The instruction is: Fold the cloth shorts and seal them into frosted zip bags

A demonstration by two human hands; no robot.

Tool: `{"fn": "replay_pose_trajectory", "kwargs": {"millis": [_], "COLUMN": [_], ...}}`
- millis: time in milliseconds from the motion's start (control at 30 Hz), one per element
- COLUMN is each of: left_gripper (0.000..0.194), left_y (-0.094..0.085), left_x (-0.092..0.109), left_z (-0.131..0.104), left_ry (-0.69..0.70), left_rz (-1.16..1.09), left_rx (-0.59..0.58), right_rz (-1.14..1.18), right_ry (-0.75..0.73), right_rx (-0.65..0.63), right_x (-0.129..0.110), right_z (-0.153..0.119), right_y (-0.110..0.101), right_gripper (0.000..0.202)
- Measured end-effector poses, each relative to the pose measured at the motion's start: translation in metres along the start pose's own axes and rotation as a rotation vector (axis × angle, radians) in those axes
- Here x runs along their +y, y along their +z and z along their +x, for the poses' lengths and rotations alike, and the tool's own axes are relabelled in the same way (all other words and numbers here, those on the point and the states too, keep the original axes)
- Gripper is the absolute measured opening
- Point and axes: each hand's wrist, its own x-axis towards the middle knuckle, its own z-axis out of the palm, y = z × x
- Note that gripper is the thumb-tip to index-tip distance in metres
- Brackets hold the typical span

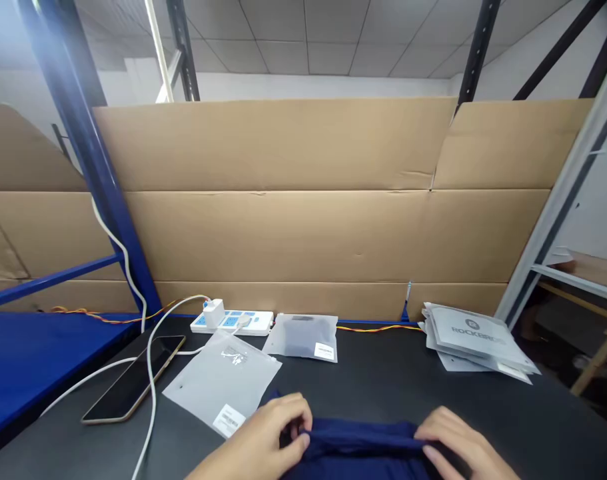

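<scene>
Dark blue fabric (363,447) lies at the bottom middle, running out of view below; what it is made into cannot be made out. My left hand (278,437) pinches its left end between thumb and fingers. At the right end, my right hand (463,447) grips the cloth's edge in the same way. Between the two hands the edge runs nearly straight, with a fold along it. Just beyond my left hand is a flat frosted plastic bag (223,377) with a white label.
Behind stand a filled frosted bag (303,337) and a white power strip (258,323) with a charger. A phone (133,380) and white cable (150,373) lie left. Stacked printed bags (478,340) sit right. A cardboard wall (293,233) closes the back.
</scene>
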Motion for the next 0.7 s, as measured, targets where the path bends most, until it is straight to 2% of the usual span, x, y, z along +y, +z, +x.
{"fn": "replay_pose_trajectory", "kwargs": {"millis": [100, 200, 300, 367, 467, 700], "left_gripper": [0.006, 0.014, 0.026, 0.031, 0.031, 0.021], "left_y": [-0.020, -0.033, -0.035, -0.034, -0.030, -0.024], "left_x": [-0.024, -0.054, -0.080, -0.093, -0.102, -0.098], "left_z": [0.033, 0.070, 0.089, 0.090, 0.085, 0.082], "left_ry": [-0.044, -0.041, -0.050, -0.063, -0.075, -0.045], "left_rz": [-0.166, -0.209, -0.270, -0.309, -0.326, -0.279], "left_rx": [0.018, -0.038, -0.028, 0.032, 0.106, 0.146], "right_rz": [0.057, 0.111, 0.150, 0.170, 0.184, 0.150], "right_ry": [0.088, 0.126, 0.123, 0.133, 0.162, 0.158], "right_rx": [0.049, -0.069, -0.152, -0.110, -0.008, 0.033], "right_x": [0.014, 0.043, 0.078, 0.095, 0.107, 0.103], "right_z": [0.040, 0.092, 0.124, 0.130, 0.125, 0.117], "right_y": [-0.005, -0.003, 0.009, 0.020, 0.033, 0.035], "right_gripper": [0.020, 0.019, 0.017, 0.026, 0.038, 0.038]}}
